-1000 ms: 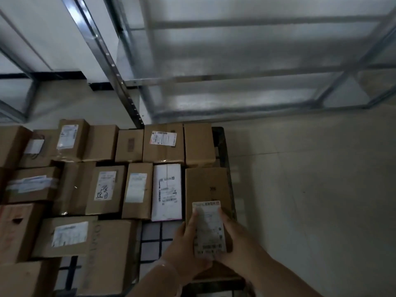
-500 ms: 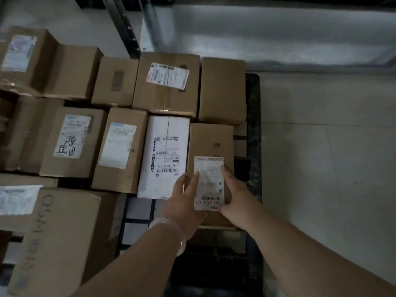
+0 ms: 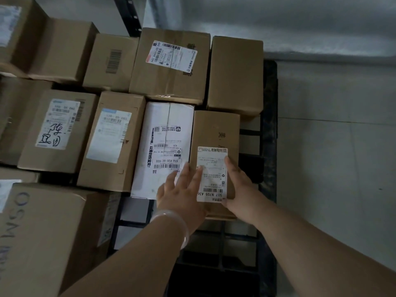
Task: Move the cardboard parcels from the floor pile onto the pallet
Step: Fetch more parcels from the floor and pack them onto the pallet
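Observation:
A narrow brown cardboard parcel [image 3: 216, 129] with a white shipping label lies on the black pallet [image 3: 269, 146], tight against a white parcel [image 3: 165, 136] on its left. My right hand [image 3: 237, 185] grips the brown parcel's near right edge, thumb on the label. My left hand [image 3: 182, 189] lies with straight, spread fingers across the seam between the white parcel and the brown one, fingertips on the label's left edge. Several other brown parcels fill the pallet to the left and behind.
A large brown box [image 3: 47, 232] stands at the near left. Bare pallet slats [image 3: 214, 264] show in front of the brown parcel. Pale tiled floor [image 3: 334, 157] lies to the right. A dark shelf post [image 3: 128, 13] rises behind the boxes.
The brown parcel has come down onto the pallet beside the white one. My left hand has let go of its side and now lies flat with its fingers spread. The view has moved closer.

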